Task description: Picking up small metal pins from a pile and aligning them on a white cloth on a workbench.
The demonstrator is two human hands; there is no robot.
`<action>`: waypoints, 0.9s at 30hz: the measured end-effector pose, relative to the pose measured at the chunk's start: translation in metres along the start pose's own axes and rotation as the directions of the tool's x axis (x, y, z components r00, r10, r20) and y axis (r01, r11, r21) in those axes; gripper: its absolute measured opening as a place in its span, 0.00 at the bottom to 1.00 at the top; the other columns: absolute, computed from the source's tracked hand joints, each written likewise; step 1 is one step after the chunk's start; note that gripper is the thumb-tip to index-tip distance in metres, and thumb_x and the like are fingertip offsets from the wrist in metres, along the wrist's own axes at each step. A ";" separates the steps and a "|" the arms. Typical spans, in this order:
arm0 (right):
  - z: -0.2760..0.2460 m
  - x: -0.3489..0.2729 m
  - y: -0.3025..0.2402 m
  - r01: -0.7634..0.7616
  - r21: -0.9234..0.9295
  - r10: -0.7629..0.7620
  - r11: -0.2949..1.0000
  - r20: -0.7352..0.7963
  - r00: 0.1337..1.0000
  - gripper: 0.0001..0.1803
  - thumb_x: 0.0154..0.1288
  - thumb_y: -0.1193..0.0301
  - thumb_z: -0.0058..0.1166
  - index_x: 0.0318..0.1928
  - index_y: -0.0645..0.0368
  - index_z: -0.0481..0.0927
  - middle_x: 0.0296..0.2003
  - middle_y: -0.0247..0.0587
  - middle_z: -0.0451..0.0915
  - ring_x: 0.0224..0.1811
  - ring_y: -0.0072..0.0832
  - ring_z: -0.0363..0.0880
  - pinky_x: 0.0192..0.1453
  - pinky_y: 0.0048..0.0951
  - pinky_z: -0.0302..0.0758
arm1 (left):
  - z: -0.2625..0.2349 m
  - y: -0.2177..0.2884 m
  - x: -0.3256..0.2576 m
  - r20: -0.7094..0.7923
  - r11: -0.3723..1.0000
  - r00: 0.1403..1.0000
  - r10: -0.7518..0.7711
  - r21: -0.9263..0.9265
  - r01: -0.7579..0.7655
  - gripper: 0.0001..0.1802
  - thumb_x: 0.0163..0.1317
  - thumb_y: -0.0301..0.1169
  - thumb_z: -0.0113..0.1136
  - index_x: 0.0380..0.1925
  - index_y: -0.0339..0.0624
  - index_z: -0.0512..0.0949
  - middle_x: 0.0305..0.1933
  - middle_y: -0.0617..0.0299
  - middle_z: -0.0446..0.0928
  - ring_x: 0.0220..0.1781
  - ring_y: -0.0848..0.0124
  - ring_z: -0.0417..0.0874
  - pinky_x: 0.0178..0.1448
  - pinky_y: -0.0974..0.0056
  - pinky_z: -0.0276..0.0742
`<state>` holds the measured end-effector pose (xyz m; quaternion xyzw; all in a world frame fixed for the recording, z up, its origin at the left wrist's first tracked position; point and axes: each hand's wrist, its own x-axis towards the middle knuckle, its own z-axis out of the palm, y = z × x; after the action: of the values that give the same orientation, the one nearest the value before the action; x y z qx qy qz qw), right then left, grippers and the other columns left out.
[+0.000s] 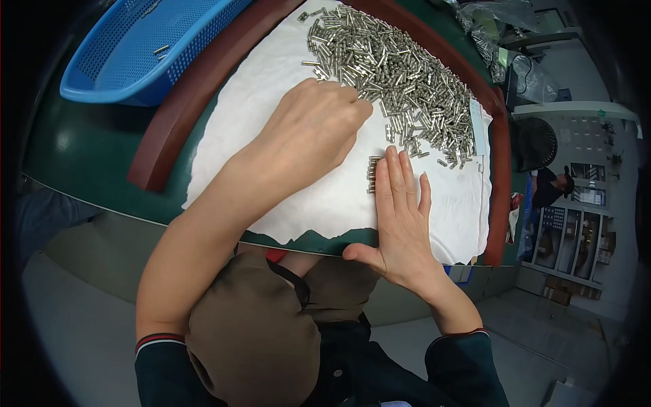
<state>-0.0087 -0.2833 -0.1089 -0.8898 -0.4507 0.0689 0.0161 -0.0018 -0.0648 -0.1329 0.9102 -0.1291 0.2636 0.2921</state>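
Observation:
A large heap of small silvery metal cylinders (400,74) lies on a white cloth (251,156). My left hand (315,125) is closed at the near left edge of the heap, knuckles up; its fingertips are tucked under, so anything in them is hidden. Farther right, my right hand (403,203) lies flat on the cloth with straight fingers and the thumb out to the side. Along the left side of its index finger sits a short, neat row of the same metal cylinders (371,174), partly covered by that finger.
Dark red raised strips (193,95) border the cloth on the green table (88,156). A blue perforated basket (129,88) at the far left holds a few metal pieces. Clear plastic bags (529,74) lie at the far right. Another person (550,188) is in the background.

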 end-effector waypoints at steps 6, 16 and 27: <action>-0.003 0.021 0.007 0.003 -0.012 -0.004 1.000 -0.013 1.000 0.69 0.49 0.27 0.49 0.71 0.77 0.46 0.75 0.62 0.42 0.79 0.51 0.35 0.76 0.60 0.34 | -0.002 0.000 0.001 0.003 1.000 1.000 -0.009 -0.014 0.009 0.05 0.53 0.21 0.60 0.32 0.36 0.78 0.29 0.55 0.77 0.35 0.54 0.78 0.43 0.54 0.73; 0.000 0.046 0.016 0.022 -0.038 -0.024 0.999 -0.062 0.998 0.67 0.52 0.28 0.48 0.72 0.75 0.47 0.75 0.59 0.43 0.80 0.48 0.36 0.77 0.58 0.34 | -0.003 0.000 0.001 -0.020 0.999 0.999 -0.047 -0.009 0.047 0.06 0.52 0.19 0.58 0.31 0.35 0.79 0.30 0.53 0.78 0.36 0.54 0.79 0.43 0.53 0.74; -0.010 0.049 0.026 0.019 0.064 -0.011 0.998 -0.116 0.993 0.55 0.63 0.36 0.47 0.73 0.69 0.48 0.75 0.56 0.44 0.79 0.49 0.36 0.76 0.60 0.35 | -0.003 -0.002 0.000 -0.043 0.999 0.998 -0.050 -0.022 0.049 0.06 0.52 0.19 0.58 0.31 0.35 0.79 0.30 0.53 0.78 0.37 0.54 0.79 0.43 0.53 0.74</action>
<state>0.0420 -0.2592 -0.1072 -0.8879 -0.4533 0.0318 0.0718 -0.0027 -0.0615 -0.1315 0.9041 -0.1030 0.2747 0.3106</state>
